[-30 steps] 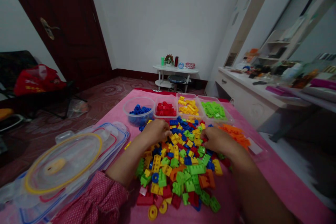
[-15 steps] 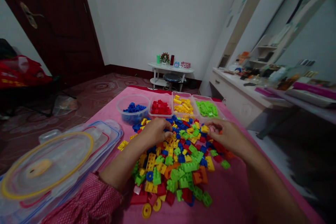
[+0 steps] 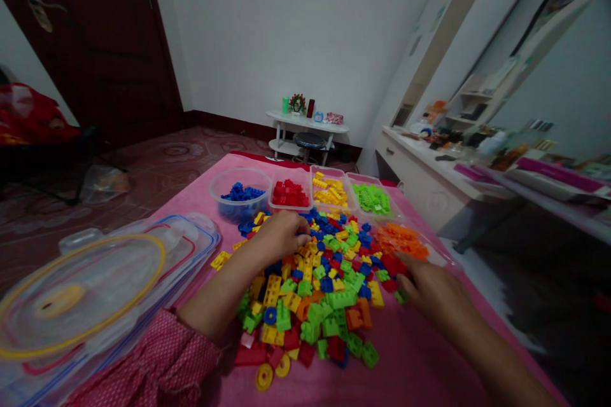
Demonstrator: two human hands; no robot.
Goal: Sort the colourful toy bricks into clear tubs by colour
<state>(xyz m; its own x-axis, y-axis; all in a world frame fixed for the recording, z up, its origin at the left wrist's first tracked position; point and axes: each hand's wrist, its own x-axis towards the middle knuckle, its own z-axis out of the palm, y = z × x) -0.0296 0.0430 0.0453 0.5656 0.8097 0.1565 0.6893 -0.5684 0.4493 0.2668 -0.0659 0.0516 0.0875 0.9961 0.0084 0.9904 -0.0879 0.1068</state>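
A heap of mixed plastic building bricks (image 3: pixel 329 299), in yellow, green, blue, red and orange, covers the middle of the pink-covered table (image 3: pixel 405 356). Over its far left part, my left hand (image 3: pixel 282 235) is closed, thumb and fingers curled together; whatever they hold is hidden. My right hand (image 3: pixel 427 280) is at the heap's right edge, thumb and forefinger apart beside red and green bricks, with no brick visible in it. Just beyond it stands a clear tub of orange bricks (image 3: pixel 403 240).
Behind the heap stand a round tub of blue bricks (image 3: pixel 241 194) and boxes of red bricks (image 3: pixel 290 193), yellow bricks (image 3: pixel 330 191) and green bricks (image 3: pixel 372 198). Clear lids (image 3: pixel 109 286) are stacked at the left. A white dresser (image 3: pixel 420 172) stands to the right.
My right hand has drawn back from the heap's far right part toward its right edge, uncovering the orange bricks' tub. My left hand stays nearly in place. The view has shifted slightly.
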